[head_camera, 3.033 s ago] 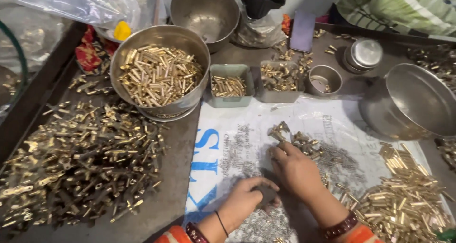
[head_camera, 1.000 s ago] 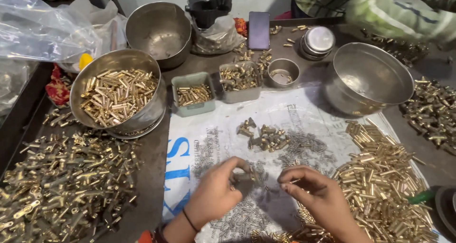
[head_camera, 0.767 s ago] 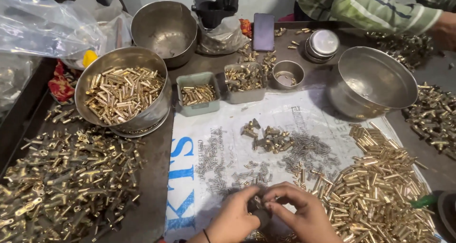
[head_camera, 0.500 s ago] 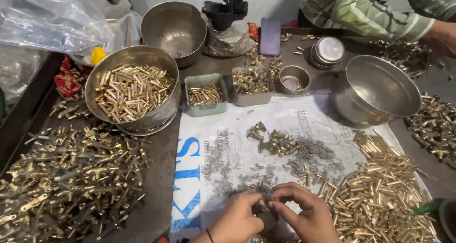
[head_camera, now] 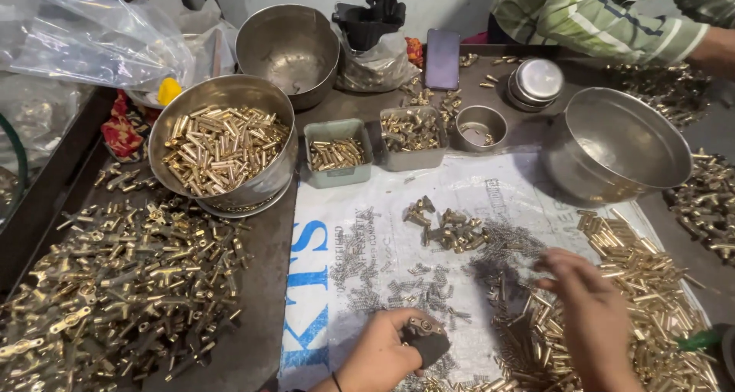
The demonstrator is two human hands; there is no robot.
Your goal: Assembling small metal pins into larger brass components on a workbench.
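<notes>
My left hand (head_camera: pixel 383 354) grips a small dark tool with a brass part at its tip (head_camera: pixel 423 337), low over the white printed sheet (head_camera: pixel 321 285). My right hand (head_camera: pixel 589 315) hovers, fingers spread and holding nothing, over the heap of brass tubes (head_camera: pixel 635 285) at the right. Small steel springs (head_camera: pixel 398 277) lie scattered on the sheet between my hands. A little cluster of assembled brass pieces (head_camera: pixel 448 227) sits just beyond them.
A steel bowl of brass tubes (head_camera: pixel 222 143) stands at the left above a big pile of brass fittings (head_camera: pixel 115 285). Two small trays (head_camera: pixel 337 153) (head_camera: pixel 409 132), a small cup (head_camera: pixel 480 126), empty steel bowls (head_camera: pixel 620 143) (head_camera: pixel 289 51) and a phone (head_camera: pixel 442 59) sit behind. Another person's striped sleeve (head_camera: pixel 605 21) is top right.
My hands were together working one piece; now they have parted. My right hand moved right over the brass tubes while my left keeps the dark tool.
</notes>
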